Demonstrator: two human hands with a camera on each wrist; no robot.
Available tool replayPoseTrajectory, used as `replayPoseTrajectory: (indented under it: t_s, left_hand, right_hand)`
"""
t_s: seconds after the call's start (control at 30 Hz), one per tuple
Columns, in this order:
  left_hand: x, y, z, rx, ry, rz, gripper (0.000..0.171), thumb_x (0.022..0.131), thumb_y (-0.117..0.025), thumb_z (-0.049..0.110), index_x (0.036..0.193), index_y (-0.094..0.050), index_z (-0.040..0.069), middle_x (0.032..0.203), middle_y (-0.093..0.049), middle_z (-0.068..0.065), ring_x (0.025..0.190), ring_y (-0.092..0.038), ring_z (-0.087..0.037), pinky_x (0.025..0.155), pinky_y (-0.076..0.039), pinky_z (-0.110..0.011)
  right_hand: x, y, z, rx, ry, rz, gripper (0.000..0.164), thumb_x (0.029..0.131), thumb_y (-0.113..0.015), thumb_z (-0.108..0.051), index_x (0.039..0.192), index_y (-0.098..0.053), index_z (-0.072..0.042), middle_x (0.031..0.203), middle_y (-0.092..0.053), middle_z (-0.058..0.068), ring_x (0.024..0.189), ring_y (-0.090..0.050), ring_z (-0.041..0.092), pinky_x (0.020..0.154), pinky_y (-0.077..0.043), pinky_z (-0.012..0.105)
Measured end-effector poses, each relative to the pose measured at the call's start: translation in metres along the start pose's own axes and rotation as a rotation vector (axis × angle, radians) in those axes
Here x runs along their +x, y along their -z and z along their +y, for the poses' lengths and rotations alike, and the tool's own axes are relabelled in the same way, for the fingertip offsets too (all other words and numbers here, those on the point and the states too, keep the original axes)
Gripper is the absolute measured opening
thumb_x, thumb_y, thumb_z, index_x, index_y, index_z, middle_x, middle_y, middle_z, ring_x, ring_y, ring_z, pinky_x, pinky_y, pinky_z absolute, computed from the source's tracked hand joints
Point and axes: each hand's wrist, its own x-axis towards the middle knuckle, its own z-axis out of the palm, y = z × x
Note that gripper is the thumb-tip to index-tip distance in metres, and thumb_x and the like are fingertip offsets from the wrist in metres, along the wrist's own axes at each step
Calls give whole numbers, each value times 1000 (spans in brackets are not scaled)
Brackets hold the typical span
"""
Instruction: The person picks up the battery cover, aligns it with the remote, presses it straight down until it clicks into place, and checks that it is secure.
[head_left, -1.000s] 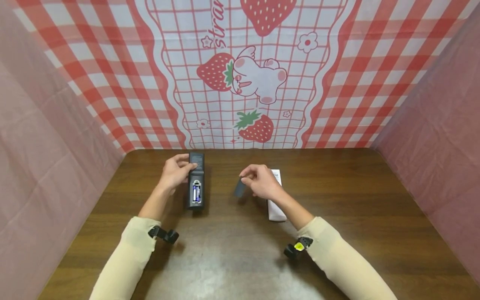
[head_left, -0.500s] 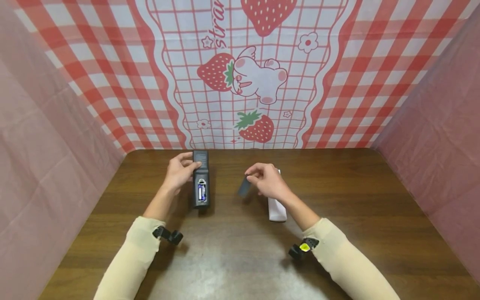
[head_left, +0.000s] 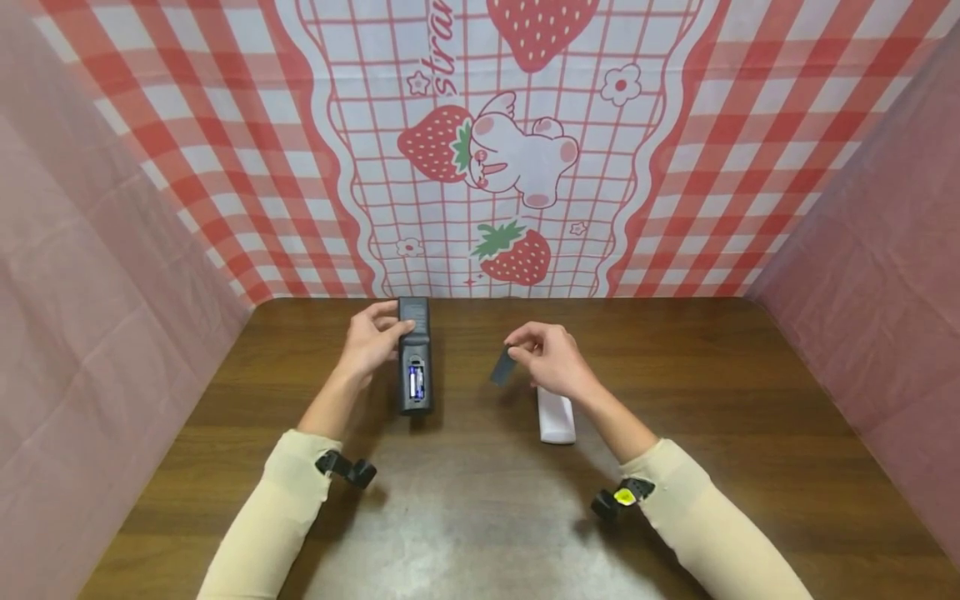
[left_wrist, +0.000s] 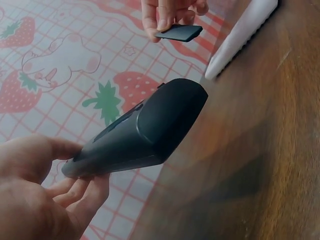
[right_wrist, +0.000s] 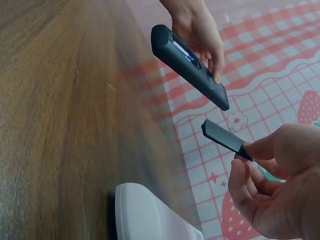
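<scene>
My left hand [head_left: 371, 342] grips a black remote control [head_left: 415, 350] by its far end, thumb on its back, and holds it above the table. Its battery compartment faces up uncovered, with blue-and-silver batteries [head_left: 416, 381] inside. Between thumb and fingers, my right hand [head_left: 553, 360] pinches the small dark battery cover [right_wrist: 225, 136] at one end. The cover is apart from the remote, off to its right in the head view. Below the right hand lies a white remote control-like object [head_left: 557, 419], its far part hidden by that hand.
A brown wooden table [head_left: 465, 517] spreads beneath both hands. Behind it hangs a red-and-white strawberry cloth [head_left: 517, 167], and pink cloth walls [head_left: 862, 192] stand at both sides.
Both hands have shifted to the right and slightly away in the head view, carrying the remote and the battery cover along. The white object stays in place.
</scene>
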Motion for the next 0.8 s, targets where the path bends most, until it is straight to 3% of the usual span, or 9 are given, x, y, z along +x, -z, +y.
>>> replayPoseTrajectory:
  t_s: [0.8]
  left_hand:
    - [1, -27, 5, -39, -9, -44, 62, 108, -71, 9, 165, -49, -2, 152, -65, -37, 76, -72, -5, 72, -69, -22]
  right_hand:
    - [-10, 27, 9, -16, -23, 48, 16, 107, -74, -4, 120, -79, 3, 102, -79, 26, 66, -66, 23, 50, -58, 24]
